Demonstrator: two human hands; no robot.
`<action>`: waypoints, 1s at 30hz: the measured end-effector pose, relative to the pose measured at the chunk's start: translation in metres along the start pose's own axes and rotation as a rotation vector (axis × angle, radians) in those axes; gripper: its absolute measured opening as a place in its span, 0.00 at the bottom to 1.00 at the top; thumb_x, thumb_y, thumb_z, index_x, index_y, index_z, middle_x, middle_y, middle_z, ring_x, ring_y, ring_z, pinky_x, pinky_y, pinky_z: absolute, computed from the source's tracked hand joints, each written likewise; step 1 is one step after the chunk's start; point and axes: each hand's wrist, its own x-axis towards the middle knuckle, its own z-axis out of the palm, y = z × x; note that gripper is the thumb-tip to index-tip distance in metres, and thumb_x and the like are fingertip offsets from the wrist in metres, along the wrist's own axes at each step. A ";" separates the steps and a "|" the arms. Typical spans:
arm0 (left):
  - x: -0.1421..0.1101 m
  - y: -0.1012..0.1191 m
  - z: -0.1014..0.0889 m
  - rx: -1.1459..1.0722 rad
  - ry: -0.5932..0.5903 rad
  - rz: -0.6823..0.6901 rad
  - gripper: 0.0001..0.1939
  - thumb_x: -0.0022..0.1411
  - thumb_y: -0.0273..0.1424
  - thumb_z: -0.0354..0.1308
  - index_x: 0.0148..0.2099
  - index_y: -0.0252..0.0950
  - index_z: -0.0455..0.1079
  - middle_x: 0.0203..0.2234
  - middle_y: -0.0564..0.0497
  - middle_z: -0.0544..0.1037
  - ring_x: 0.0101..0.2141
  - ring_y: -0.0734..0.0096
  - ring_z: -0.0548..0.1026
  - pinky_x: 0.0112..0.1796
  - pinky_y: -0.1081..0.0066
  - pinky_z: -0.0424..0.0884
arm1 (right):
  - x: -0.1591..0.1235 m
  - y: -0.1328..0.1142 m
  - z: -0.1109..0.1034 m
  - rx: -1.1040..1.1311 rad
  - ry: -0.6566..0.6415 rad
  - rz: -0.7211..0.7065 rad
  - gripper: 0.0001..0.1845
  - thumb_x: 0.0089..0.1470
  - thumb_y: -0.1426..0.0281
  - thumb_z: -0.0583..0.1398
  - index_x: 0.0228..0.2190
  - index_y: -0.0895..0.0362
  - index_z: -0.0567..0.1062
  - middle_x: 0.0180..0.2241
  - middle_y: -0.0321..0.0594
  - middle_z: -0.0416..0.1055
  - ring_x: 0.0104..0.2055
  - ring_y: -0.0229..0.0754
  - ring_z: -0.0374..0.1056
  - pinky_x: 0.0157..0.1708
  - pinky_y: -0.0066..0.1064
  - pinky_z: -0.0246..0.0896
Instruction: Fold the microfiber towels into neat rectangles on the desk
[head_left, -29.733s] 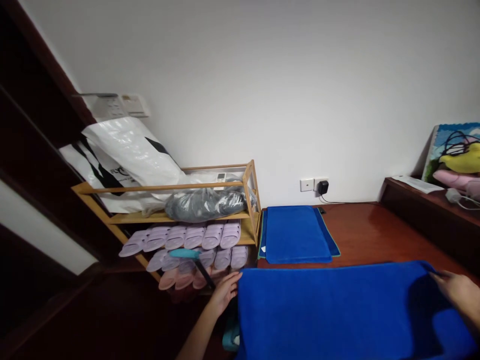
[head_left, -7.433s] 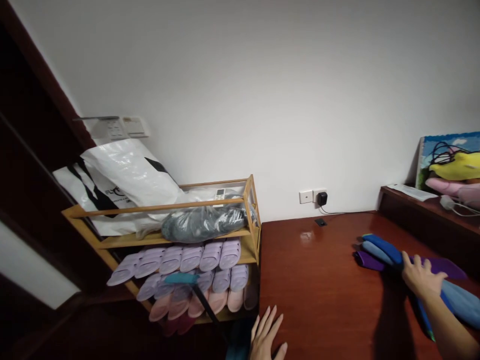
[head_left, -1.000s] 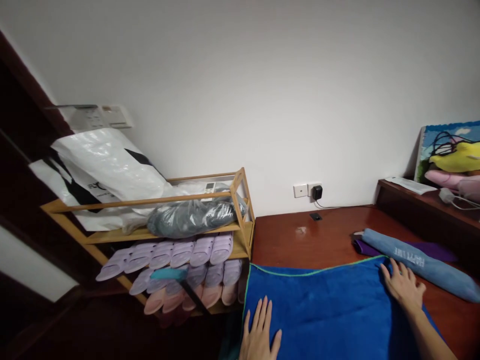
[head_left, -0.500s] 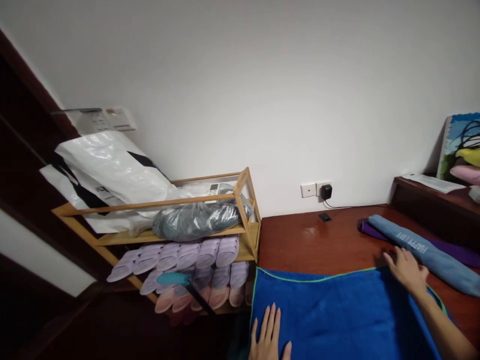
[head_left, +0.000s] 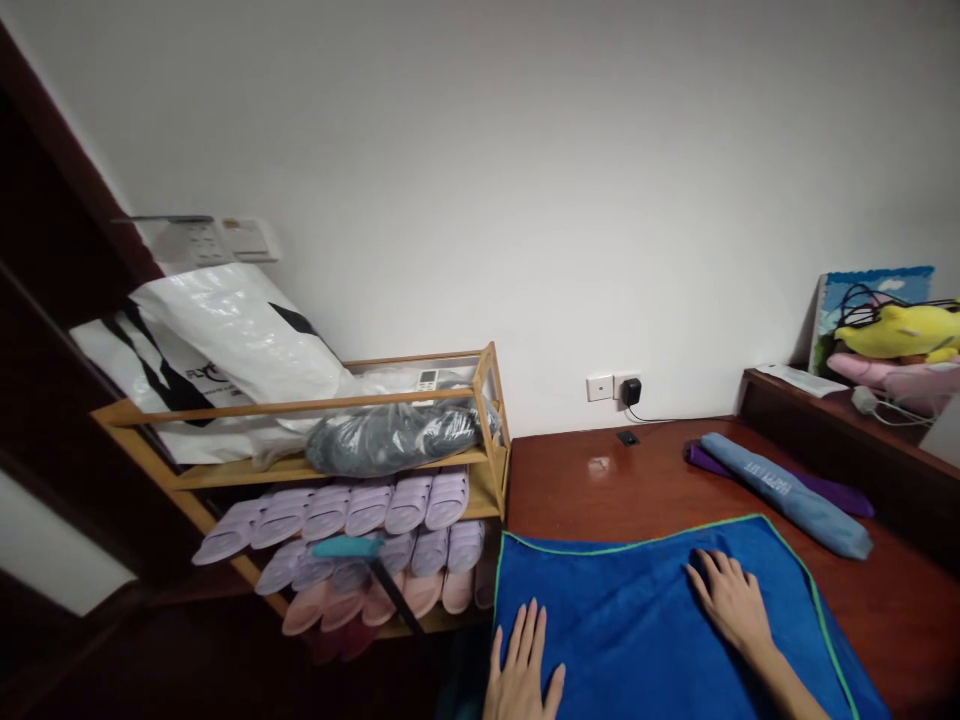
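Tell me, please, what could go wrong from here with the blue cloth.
Sliding the left hand or right hand might bunch the blue cloth, which already shows faint creases. It reaches the left edge of the table, so a tug might pull it over. The light-blue roll lies partly on the purple one and could roll if knocked.

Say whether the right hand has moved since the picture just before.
Yes. Against the black plug, the right hand has moved left and nearer the camera, across the blue cloth.
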 end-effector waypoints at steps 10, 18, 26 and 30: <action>-0.015 0.009 -0.015 -0.070 -0.080 -0.114 0.29 0.67 0.44 0.36 0.67 0.45 0.36 0.65 0.55 0.43 0.63 0.58 0.47 0.59 0.47 0.47 | 0.046 0.012 0.013 0.099 -0.200 0.279 0.34 0.55 0.48 0.41 0.59 0.47 0.57 0.63 0.46 0.48 0.62 0.54 0.48 0.54 0.56 0.45; -0.008 -0.001 -0.024 -0.053 -0.049 -0.096 0.29 0.65 0.46 0.41 0.65 0.43 0.51 0.63 0.50 0.56 0.61 0.54 0.54 0.59 0.45 0.45 | -0.012 0.062 0.010 -0.025 -0.070 0.096 0.28 0.57 0.58 0.42 0.55 0.49 0.65 0.61 0.44 0.54 0.65 0.51 0.41 0.55 0.55 0.46; 0.041 -0.005 -0.021 -0.018 0.027 -0.020 0.28 0.68 0.45 0.36 0.67 0.43 0.45 0.64 0.51 0.51 0.63 0.60 0.50 0.59 0.53 0.49 | -0.065 0.145 0.021 -0.017 -0.102 -0.062 0.29 0.56 0.58 0.42 0.57 0.45 0.61 0.63 0.36 0.52 0.65 0.47 0.43 0.56 0.52 0.48; 0.046 -0.010 -0.012 -0.017 0.006 -0.001 0.29 0.68 0.46 0.34 0.67 0.45 0.38 0.65 0.52 0.46 0.63 0.61 0.46 0.60 0.52 0.47 | -0.066 0.186 0.014 0.013 -0.104 -0.016 0.32 0.54 0.53 0.42 0.58 0.44 0.60 0.61 0.37 0.54 0.63 0.49 0.48 0.55 0.56 0.48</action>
